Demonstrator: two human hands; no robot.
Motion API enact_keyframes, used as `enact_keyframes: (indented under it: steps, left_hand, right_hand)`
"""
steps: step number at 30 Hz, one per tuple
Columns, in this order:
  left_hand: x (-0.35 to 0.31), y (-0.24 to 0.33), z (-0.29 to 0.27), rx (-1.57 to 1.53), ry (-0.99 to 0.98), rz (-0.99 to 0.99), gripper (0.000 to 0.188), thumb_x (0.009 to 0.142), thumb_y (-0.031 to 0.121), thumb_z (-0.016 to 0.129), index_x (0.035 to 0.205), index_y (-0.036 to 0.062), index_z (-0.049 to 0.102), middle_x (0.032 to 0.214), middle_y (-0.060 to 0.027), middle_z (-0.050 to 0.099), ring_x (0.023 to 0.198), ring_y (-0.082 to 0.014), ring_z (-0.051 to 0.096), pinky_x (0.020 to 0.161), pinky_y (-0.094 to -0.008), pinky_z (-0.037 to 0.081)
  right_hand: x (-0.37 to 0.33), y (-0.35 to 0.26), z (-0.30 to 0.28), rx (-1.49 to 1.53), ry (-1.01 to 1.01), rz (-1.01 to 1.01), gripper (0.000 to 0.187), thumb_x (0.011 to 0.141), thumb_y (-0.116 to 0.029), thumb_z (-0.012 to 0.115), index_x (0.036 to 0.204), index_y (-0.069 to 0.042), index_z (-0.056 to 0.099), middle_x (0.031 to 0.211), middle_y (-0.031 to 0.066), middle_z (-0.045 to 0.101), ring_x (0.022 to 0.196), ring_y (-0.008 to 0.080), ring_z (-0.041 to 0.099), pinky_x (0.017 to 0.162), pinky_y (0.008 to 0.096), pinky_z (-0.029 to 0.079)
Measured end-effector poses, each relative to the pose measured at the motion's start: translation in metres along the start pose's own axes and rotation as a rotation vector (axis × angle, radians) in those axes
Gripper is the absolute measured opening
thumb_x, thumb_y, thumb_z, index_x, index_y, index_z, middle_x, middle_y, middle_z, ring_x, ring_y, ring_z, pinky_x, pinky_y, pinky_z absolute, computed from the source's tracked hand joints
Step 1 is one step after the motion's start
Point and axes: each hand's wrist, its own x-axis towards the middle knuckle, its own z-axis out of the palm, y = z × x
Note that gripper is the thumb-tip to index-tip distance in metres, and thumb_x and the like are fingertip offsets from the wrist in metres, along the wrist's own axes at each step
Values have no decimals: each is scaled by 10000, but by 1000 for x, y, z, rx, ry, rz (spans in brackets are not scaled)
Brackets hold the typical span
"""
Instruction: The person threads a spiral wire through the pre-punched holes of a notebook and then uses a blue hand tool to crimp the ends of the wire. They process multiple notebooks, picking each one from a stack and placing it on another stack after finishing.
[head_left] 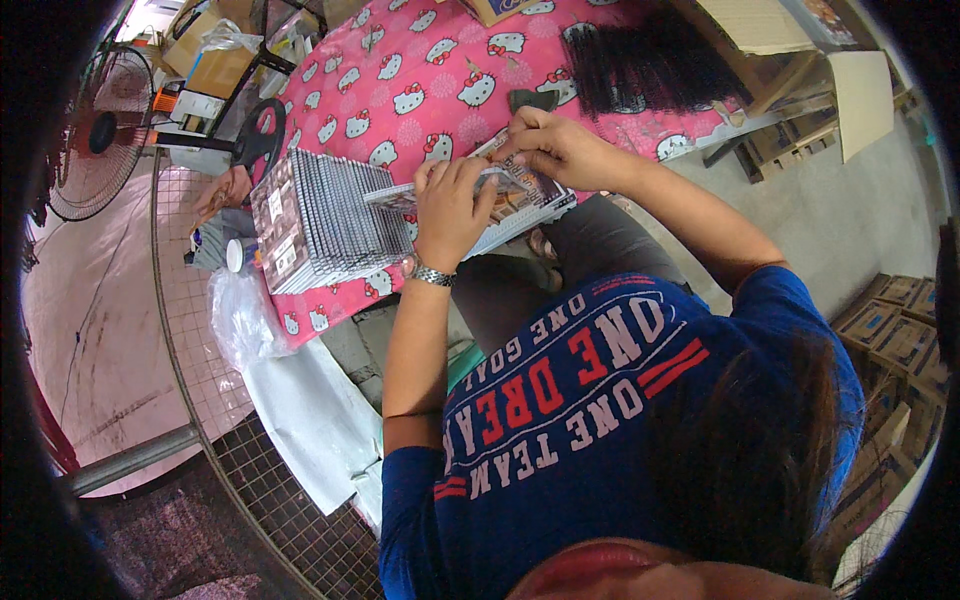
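Observation:
My left hand (455, 212), with a metal watch at its wrist, is closed on a spiral-bound notebook (512, 200) at the table's near edge, just above my lap. At the notebook's far edge, the fingers of my right hand (560, 150) are bent and pinched together; what sits between them is too small to make out. Left of my left hand stands a long row of spiral-bound notebooks (330, 220), packed together with their wire edges showing. Just beyond my right fingers lies a small dark green piece (533, 100).
A pink tablecloth with cat faces (400, 95) covers the table. Many thin black strands (650, 65) lie at the far right. A fan (103, 132) stands at left, near a clear plastic bag (245, 315). Cardboard boxes (890, 320) are stacked at right.

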Motion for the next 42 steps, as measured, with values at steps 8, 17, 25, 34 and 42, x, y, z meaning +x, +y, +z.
enact_keyframes:
  steps: [8,17,25,34,42]
  left_hand:
    - [1,7,3,2,30,-31,233,852,192,606,1040,54,590,963,-114,646,951,-297,586,953,-436,333]
    - [2,11,4,20,22,38,286,823,177,627,1088,89,570,985,-79,648,965,-251,583,942,-455,323]
    - [9,8,7,9,-11,61,266,866,237,605,1101,113,589,1010,-60,645,1009,-234,573,976,-479,298]
    - [-33,26,31,282,192,-430,272,894,380,587,1031,150,633,1208,-34,558,1337,-332,322,1025,-725,-62]
    - [-20,11,30,64,156,-138,224,742,261,725,949,201,663,1099,11,539,1338,-322,321,1007,-758,-91]
  right_hand:
    - [-4,-6,4,52,17,56,209,865,-101,600,1059,-42,647,946,176,631,950,348,609,786,441,485]
    - [-3,-25,4,-193,6,111,276,894,-113,577,1151,-39,507,893,200,649,777,392,646,690,445,525]
    - [44,134,4,-422,-26,748,516,933,-426,515,1262,-29,485,976,184,664,841,345,675,779,499,527]
    - [55,168,29,-761,-345,853,743,708,-632,655,1205,-80,636,1184,175,627,1147,310,566,985,367,424]
    - [37,21,-32,1160,-354,408,278,832,-322,632,968,-80,624,919,-10,582,895,126,512,810,283,395]
